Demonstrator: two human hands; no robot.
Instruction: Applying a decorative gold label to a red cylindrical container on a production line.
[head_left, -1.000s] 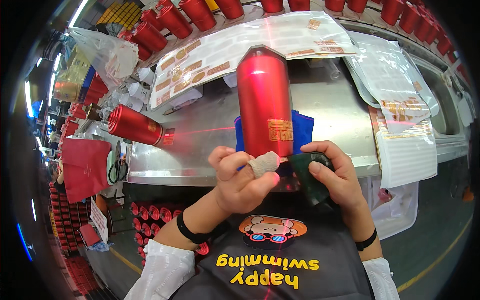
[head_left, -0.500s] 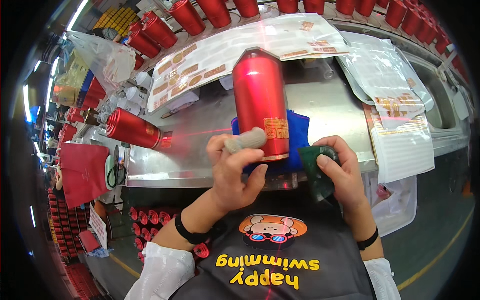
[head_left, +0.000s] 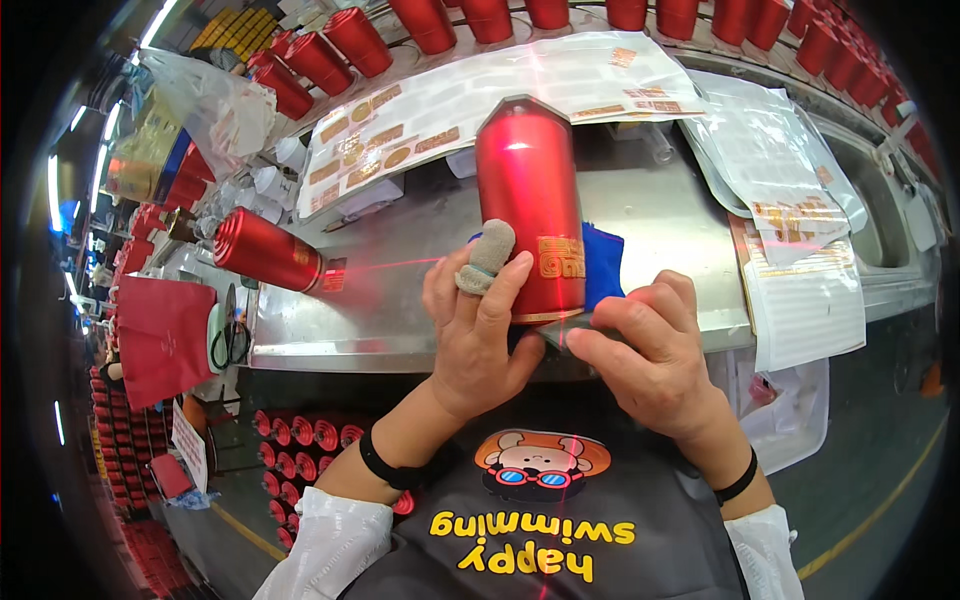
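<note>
A red metal can (head_left: pixel 525 180) with a gold label (head_left: pixel 562 258) lies on a blue cloth (head_left: pixel 603 265) on the steel table (head_left: pixel 380 310), its base toward me. My left hand (head_left: pixel 480 330) is pressed against the can's left side, and its forefinger wears a grey finger cot (head_left: pixel 487 258). At the can's base, my right hand (head_left: pixel 650 360) pinches what looks like a thin clear strip (head_left: pixel 560 333) between thumb and forefinger. The dark green pad it held before is out of sight.
Another red can (head_left: pixel 265 250) lies at the table's left. Sheets of gold labels (head_left: pixel 450 100) cover the back, with more sheets (head_left: pixel 800 290) hanging off the right edge. Rows of red cans (head_left: pixel 430 20) line the far side. Scissors (head_left: pixel 232 340) hang at the front left edge.
My left hand moved from in front of the can onto its left side. My right hand closed in over the can's base, and the dark green pad went out of view.
</note>
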